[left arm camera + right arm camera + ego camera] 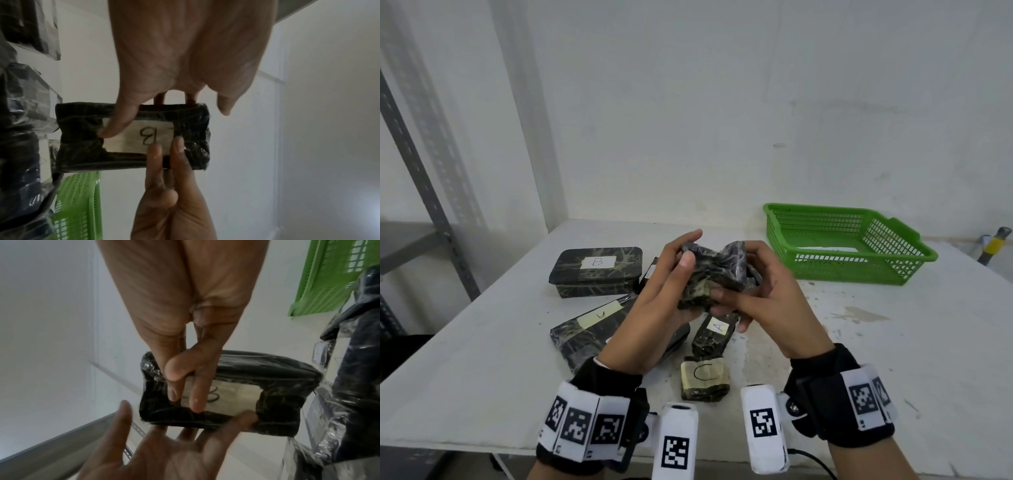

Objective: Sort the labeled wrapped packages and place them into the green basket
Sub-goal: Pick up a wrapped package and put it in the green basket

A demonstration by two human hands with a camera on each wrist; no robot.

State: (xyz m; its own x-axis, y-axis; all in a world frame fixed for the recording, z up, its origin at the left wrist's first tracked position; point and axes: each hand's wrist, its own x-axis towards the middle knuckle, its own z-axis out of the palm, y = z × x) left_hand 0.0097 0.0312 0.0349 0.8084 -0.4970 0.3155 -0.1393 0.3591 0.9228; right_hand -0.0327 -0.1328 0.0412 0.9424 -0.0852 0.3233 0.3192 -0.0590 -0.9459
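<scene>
While both hands (pixel 722 301) grip it, the package (pixel 131 138) — black, plastic-wrapped — reads B.

Label on the held package (pixel 710 274) hidden from the head view, fingers (pixel 196 394) covering half its letter, one tabletop label (pixel 599 317) unreadable

Both hands (pixel 185 340) on wrapped package (pixel 277 374)
</scene>
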